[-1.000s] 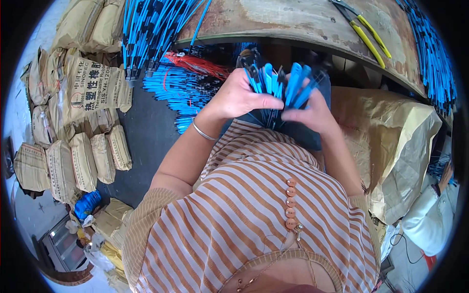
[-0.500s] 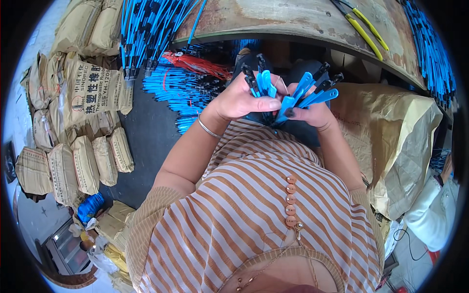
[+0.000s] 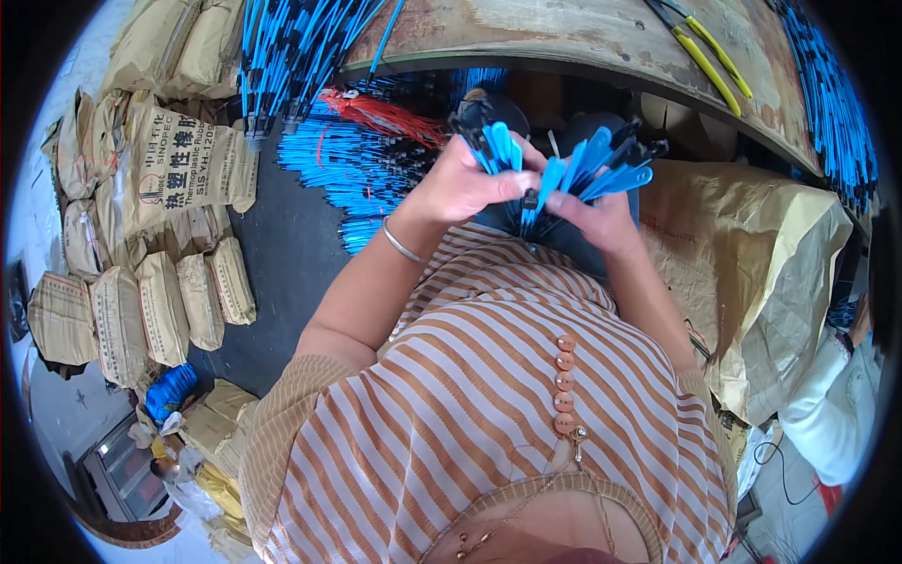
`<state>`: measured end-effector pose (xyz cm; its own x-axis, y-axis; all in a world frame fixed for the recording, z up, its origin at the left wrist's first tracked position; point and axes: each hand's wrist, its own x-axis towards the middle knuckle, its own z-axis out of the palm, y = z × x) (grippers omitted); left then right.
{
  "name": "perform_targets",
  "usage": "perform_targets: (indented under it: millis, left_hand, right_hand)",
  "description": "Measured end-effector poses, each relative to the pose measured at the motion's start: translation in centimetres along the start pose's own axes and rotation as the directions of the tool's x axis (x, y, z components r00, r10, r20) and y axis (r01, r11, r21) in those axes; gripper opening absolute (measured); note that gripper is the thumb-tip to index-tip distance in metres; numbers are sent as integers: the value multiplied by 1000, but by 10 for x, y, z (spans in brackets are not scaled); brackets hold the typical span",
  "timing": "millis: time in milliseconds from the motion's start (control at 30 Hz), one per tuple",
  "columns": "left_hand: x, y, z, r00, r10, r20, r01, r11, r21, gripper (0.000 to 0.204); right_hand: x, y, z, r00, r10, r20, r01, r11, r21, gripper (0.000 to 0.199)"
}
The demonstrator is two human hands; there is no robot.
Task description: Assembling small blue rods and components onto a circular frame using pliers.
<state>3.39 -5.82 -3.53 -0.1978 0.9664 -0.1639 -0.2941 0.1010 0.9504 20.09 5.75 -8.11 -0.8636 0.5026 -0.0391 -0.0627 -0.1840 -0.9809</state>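
A: Straight to the left hand [image 3: 462, 188]! Closed on what?

B: Wrapped firmly round a cluster of blue strips [image 3: 503, 146] with black ends, thumb laid across the near side. Poking up past the fingers, tilted forward, away from the body.

A: And over to the right hand [image 3: 594, 216]?

B: Closed as well, gripping a wider fan of blue pieces [image 3: 601, 169]. Splayed up and out to the right, dark at the far ends.

A: Close together, thumb near thumb! Anything in the gap?

B: Spotting a small black piece [image 3: 531, 200], just beside the left thumb. Hard to tell whether touching the right one.

A: Further out?

B: Look left of the left hand: a dense heap of blue rods [image 3: 352, 174], with a tangle of red strands [image 3: 390, 115] at its upper edge. Well beyond that, stacked brown paper packages [image 3: 183, 169].

A: Ahead of both hands?

B: A worn wooden tabletop [image 3: 564, 28]. Beyond the right hand and to its right, yellow-handled pliers [image 3: 707, 66] up there.

A: Right of the right hand?

B: Crumpled brown paper [image 3: 723, 254], nearby. Below both hands, a striped top [image 3: 470, 376].
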Motion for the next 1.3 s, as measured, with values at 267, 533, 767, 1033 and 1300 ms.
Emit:
perform_targets:
  millis: [267, 533, 767, 1033, 1300]
  left_hand:
    - [4, 7, 3, 998, 60, 10, -60, 998, -9, 18]
    - [0, -1, 11, 966, 42, -255, -31, 998, 47, 14]
    - [1, 24, 34, 967, 62, -248, -18, 985, 173, 13]
    - [42, 101, -21, 885, 156, 438, -326, 879, 347, 63]
    - [253, 151, 19, 677, 551, 488, -418, -259, 871, 51]
  right_hand:
    - [-7, -12, 2, 999, 34, -2, -34, 994, -104, 21]
    - [-19, -10, 32, 927, 14, -374, -64, 990, -122, 19]
    - [-8, -24, 18, 966, 88, -242, -122, 984, -130, 26]
    - [14, -29, -15, 984, -177, -19, 178, 972, 150, 29]
    - [23, -36, -39, 999, 9, 37, -10, 1000, 21, 25]
